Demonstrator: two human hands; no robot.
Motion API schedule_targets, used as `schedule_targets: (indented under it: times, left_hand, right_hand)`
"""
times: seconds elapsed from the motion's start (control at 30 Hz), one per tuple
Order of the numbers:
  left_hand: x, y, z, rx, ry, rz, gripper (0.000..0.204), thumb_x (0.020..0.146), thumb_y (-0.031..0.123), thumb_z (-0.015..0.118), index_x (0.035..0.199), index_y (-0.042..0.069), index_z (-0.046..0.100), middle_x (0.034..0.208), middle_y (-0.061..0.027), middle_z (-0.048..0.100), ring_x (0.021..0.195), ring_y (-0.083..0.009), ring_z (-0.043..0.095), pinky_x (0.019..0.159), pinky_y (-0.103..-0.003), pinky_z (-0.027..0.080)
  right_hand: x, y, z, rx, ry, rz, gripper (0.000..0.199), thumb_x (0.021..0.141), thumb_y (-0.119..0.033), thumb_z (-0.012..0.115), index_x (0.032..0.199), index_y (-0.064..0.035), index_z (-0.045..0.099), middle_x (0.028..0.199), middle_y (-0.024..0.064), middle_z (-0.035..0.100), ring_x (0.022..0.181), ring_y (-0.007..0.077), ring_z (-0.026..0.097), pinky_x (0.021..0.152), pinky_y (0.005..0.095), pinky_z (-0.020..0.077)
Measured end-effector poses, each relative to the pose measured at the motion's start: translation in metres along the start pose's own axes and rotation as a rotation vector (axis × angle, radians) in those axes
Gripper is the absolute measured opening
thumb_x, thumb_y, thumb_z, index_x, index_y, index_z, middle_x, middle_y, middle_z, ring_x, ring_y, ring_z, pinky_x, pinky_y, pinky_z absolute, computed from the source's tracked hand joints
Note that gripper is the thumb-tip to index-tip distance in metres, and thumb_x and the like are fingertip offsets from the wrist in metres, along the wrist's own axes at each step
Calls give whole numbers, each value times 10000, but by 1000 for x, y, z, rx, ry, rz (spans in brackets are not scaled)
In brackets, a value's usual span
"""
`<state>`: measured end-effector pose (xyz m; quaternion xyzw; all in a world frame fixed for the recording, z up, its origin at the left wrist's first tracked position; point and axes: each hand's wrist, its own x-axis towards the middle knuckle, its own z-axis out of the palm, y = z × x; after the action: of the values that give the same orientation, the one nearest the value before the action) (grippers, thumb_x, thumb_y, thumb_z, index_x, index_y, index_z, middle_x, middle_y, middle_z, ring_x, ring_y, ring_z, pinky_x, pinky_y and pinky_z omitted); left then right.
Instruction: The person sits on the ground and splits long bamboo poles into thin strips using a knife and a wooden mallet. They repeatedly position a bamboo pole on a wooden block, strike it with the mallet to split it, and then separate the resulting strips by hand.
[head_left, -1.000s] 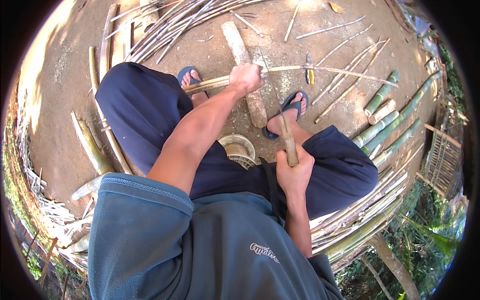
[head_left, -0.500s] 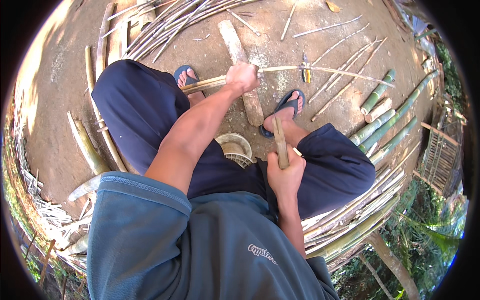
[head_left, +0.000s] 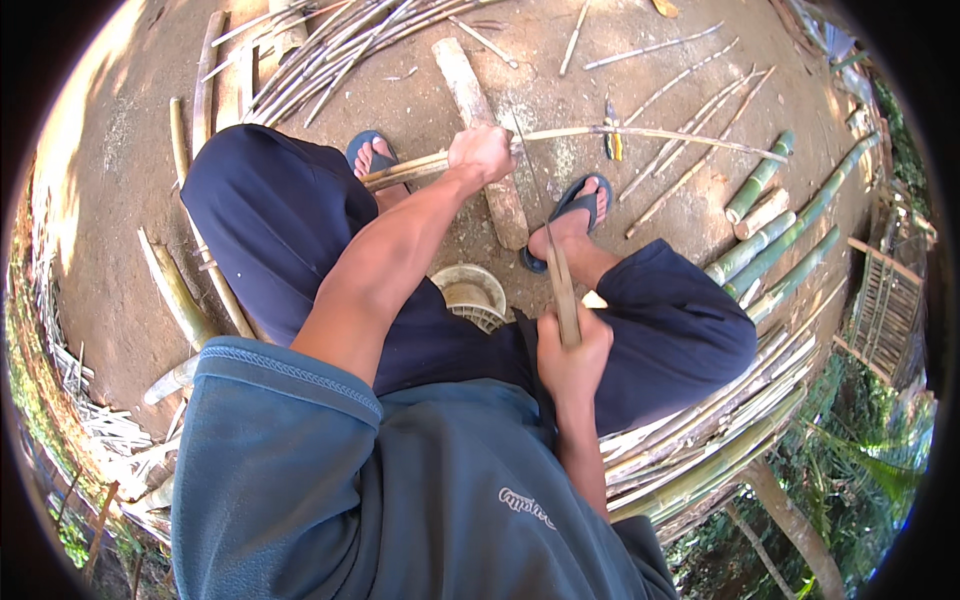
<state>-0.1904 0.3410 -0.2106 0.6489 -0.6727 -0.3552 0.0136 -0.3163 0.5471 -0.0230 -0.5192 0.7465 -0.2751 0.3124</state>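
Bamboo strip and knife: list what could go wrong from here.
1. The left hand grips the bamboo strip right beside the knife blade; a slip could cut the fingers.
2. Both feet wear open sandals, and the right foot sits close under the blade, so a dropped or deflected stroke might hit it.
3. The long thin strip rests on the log; it may spring or splinter as the right hand works the knife.

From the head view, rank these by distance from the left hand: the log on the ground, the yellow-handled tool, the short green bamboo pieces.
From the left hand:
1. Log, right under the hand.
2. Yellow-handled tool, on the ground to its right.
3. Short green bamboo pieces, far right.
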Motion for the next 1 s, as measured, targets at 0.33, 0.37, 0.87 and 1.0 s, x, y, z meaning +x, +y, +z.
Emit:
schedule_targets:
  times: [0.33,0.37,0.87,1.0]
  left_hand:
    - [12,-9,-5,40,13,-7,288,784,258,629,1021,128,730,941,-155,722,835,-314,709,789,-411,566]
    - [14,-7,-8,31,-7,-27,313,785,257,621,1056,136,721,953,-155,722,840,-315,709,794,-418,565]
    - [17,-17,-23,-48,13,-150,342,823,310,606,1125,180,702,979,-162,717,857,-326,704,833,-436,551]
    - [8,-26,0,-9,72,-92,300,806,320,629,1033,155,735,931,-172,720,885,-334,702,838,-447,544]
  right_hand:
    - [-6,-2,-8,0,-24,16,97,778,-59,617,758,36,627,529,101,520,489,101,495,504,312,420]
    - [13,1,-1,-14,-41,25,98,779,-60,617,760,35,630,528,98,519,485,100,479,501,313,416]
    - [30,-19,-4,-14,-82,7,82,765,-32,605,744,47,605,540,96,502,499,125,448,506,322,403]
    - [4,-21,-18,-37,-86,51,73,768,-32,597,759,36,621,548,91,519,507,106,463,520,310,419]
